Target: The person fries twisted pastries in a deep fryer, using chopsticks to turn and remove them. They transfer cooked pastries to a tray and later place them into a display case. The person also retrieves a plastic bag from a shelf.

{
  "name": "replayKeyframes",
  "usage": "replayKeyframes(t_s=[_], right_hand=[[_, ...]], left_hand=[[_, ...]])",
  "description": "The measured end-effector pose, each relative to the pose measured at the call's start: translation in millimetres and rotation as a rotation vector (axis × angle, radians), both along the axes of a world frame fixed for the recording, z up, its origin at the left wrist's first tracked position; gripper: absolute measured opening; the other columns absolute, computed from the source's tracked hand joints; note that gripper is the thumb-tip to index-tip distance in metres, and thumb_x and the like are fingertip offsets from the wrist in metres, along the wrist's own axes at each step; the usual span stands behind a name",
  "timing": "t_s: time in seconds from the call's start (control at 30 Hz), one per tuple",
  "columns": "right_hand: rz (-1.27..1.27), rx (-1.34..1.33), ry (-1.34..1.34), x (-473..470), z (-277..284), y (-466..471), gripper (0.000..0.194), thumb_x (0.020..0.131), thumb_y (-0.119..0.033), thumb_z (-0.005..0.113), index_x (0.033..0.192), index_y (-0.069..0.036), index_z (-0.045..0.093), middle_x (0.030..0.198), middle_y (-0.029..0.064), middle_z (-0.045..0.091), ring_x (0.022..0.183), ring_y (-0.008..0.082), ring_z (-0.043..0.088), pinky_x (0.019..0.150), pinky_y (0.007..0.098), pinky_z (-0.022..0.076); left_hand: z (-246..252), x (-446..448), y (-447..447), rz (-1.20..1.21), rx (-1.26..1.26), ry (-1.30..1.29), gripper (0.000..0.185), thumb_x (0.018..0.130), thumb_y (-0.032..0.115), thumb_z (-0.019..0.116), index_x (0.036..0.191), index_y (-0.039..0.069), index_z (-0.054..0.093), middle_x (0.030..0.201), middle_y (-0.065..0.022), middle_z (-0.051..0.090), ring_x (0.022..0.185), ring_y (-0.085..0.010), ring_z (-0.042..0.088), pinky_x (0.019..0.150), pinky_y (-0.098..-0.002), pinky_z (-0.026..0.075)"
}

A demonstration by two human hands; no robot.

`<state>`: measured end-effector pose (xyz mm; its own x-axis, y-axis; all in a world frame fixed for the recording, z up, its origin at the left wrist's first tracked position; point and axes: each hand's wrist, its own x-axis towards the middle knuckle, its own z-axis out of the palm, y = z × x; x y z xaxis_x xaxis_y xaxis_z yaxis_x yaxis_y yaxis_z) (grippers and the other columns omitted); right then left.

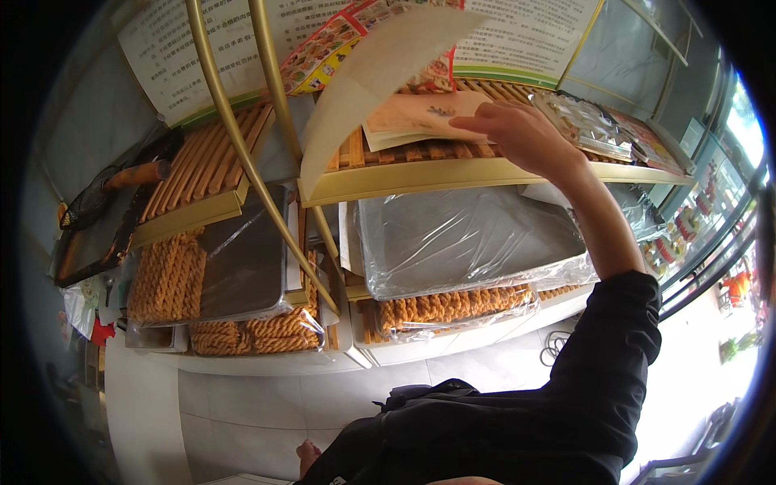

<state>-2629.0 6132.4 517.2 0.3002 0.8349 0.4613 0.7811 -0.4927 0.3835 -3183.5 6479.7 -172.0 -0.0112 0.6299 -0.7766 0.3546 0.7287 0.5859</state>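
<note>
My right hand (515, 128) reaches over the upper slatted wooden shelf, its index finger stretched out across a pinkish printed paper stack (418, 118). Whether the fingertips grip a sheet or only rest on the stack cannot be made out. Left of the hand, a large thin off-white sheet (364, 79) stands curled up, one end hanging past the shelf's gold front edge (418, 180). Low in the picture a small part of my left hand (308, 456) shows beside my dark clothing, its fingers mostly hidden.
Below are plastic-wrapped metal trays (467, 236), some holding twisted fried dough (167, 276). Gold posts (233, 127) rise at left, near a wood-handled wire strainer (136, 174). Clear plastic containers (579, 124) stand right of my hand. Framed notices (521, 42) bearing writing are behind.
</note>
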Motion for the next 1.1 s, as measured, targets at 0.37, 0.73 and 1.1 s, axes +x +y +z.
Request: replayKeyframes(t_s=[0.37,0.73,1.1], right_hand=[[-0.036,0.653,-0.678,-0.4,53.4,20.9,0.014,0.078,-0.013,0.064,0.091,-0.01,0.059,0.08,0.0077,0.062,0.074,0.0261,0.061,0.068,0.0382,0.0479],[0.179,0.473,-0.638,-32.4,97.1,53.6,0.005,0.068,-0.004,0.056,0.072,-0.007,0.058,0.069,0.0058,0.057,0.077,0.025,0.055,0.075,0.0362,0.0423],[-0.191,0.296,-0.26,18.5,38.7,-46.9,0.011,0.082,-0.009,0.057,0.09,-0.007,0.063,0.081,0.0105,0.062,0.084,0.0298,0.057,0.079,0.0398,0.0442]], left_hand=[[61.9,60.5,12.7,-0.372,0.195,0.024,0.049,0.089,0.028,0.046,0.044,0.008,0.041,0.039,-0.0076,0.042,0.031,-0.0189,0.038,0.03,-0.0331,0.026],[22.4,5.0,1.5,0.074,-0.063,-0.383,0.03,0.08,0.014,0.049,0.052,0.008,0.039,0.042,-0.0082,0.043,0.031,-0.0195,0.039,0.03,-0.0335,0.028],[46.5,44.0,9.1,-0.354,0.158,0.072,0.035,0.081,0.021,0.049,0.05,0.007,0.044,0.043,-0.0082,0.045,0.033,-0.0195,0.041,0.031,-0.0332,0.029]])
